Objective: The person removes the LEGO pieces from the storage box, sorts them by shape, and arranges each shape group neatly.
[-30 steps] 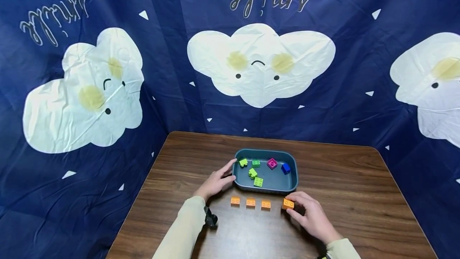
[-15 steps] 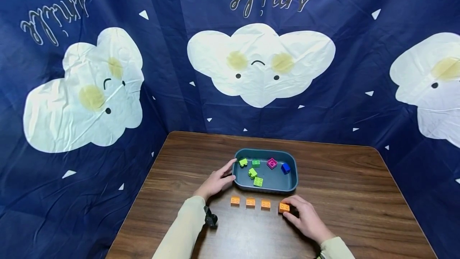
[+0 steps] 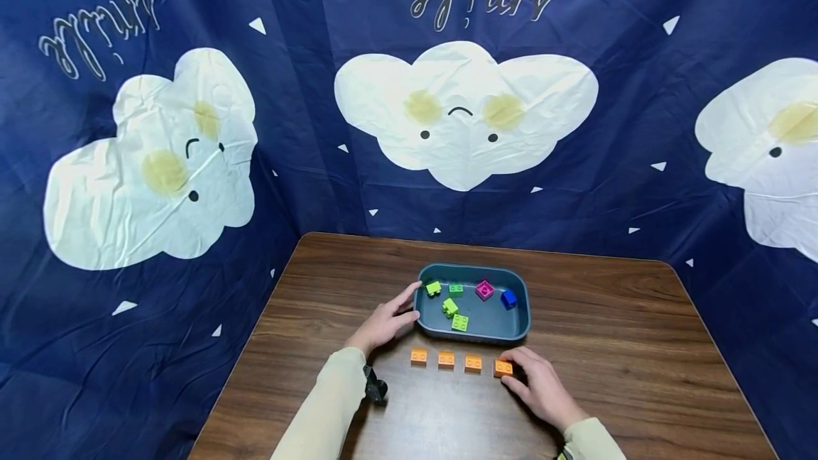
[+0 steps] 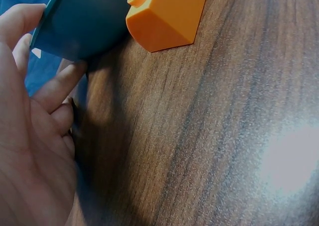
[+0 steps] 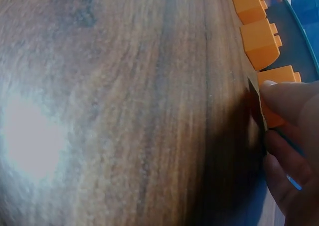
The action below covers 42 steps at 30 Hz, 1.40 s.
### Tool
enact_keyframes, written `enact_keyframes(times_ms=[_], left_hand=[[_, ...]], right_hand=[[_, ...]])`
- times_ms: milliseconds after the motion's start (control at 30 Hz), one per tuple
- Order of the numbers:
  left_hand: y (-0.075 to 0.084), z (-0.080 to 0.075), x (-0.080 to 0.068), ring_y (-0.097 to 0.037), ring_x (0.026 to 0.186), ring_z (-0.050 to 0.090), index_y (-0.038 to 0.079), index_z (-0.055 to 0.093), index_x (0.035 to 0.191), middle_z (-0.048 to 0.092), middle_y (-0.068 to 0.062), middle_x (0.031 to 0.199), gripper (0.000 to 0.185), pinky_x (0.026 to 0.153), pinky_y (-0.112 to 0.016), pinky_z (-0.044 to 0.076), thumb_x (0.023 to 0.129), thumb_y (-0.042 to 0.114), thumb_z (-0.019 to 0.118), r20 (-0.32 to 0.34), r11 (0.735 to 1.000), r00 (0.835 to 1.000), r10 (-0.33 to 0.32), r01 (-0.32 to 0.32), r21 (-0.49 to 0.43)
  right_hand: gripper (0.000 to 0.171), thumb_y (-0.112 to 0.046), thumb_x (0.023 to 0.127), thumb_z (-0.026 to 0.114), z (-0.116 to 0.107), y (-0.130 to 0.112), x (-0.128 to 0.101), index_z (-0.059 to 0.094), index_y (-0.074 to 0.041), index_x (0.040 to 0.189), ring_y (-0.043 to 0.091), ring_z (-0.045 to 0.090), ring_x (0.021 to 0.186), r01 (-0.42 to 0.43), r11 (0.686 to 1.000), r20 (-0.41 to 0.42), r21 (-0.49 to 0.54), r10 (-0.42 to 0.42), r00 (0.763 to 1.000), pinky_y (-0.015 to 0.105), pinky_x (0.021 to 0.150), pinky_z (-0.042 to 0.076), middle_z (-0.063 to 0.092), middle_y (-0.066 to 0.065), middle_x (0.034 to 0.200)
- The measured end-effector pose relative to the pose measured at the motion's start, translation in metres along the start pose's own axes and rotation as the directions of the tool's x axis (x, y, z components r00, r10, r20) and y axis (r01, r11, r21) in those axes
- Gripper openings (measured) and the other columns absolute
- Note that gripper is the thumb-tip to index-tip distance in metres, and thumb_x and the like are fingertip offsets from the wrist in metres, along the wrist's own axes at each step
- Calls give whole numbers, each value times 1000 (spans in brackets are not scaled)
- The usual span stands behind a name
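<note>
A makeshift play or recording booth: a navy backdrop cloth (image 3: 307, 126) printed with smiling white clouds (image 3: 465, 111) wraps a wooden table (image 3: 613, 346), rising just beyond the hands, a tray of toy bricks (image 3: 471, 332) between them.

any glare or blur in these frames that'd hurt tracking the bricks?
Head view: sharp, evenly lit, mild wide-angle bowing; orange brick clear under the right hand. Left wrist view: glare patch on the table, left hand soft. Right wrist view: glare at left, close fingers blurred, shadow beside them.
</note>
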<state>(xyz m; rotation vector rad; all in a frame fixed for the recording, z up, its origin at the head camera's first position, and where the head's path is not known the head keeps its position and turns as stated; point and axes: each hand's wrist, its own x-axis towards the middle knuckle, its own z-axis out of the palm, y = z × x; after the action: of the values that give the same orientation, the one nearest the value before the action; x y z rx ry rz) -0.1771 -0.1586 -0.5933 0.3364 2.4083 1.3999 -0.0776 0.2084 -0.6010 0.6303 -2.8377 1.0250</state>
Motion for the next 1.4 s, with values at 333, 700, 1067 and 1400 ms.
enact_keyframes(times_ms=[333,700,1067,1400], left_hand=[[0,0,0,-29,146,50,50,29,164,49,-13,160,65,104,-52,48,107,39,61,-14,1000,1000,8,-8,-12],[-1,1,0,-29,146,50,52,30,162,50,-12,159,65,95,-48,49,107,40,61,-16,1000,1000,0,0,-12],[-2,1,1,-29,145,51,50,30,163,51,-13,158,65,91,-46,49,107,40,61,-18,1000,1000,3,-3,-10],[-2,0,0,-28,145,51,52,30,162,51,-12,158,65,105,-54,47,106,43,61,-9,1000,1000,3,-3,-14]], right_hand=[[33,-11,84,90,7,2,3,73,-24,109,11,65,104,10,1000,-34,-21,-11,999,44,91,56,69,-16,108],[34,-11,83,90,7,0,3,73,-24,109,11,64,105,-9,1000,-14,-28,9,1000,44,92,55,69,-14,108],[37,-9,81,91,8,-1,3,73,-25,110,10,64,106,-32,999,-24,-25,32,999,43,93,55,70,-14,110],[40,-7,78,93,10,-1,1,73,-22,110,10,64,104,-2,999,-65,-36,-1,998,41,91,55,71,-13,109]])
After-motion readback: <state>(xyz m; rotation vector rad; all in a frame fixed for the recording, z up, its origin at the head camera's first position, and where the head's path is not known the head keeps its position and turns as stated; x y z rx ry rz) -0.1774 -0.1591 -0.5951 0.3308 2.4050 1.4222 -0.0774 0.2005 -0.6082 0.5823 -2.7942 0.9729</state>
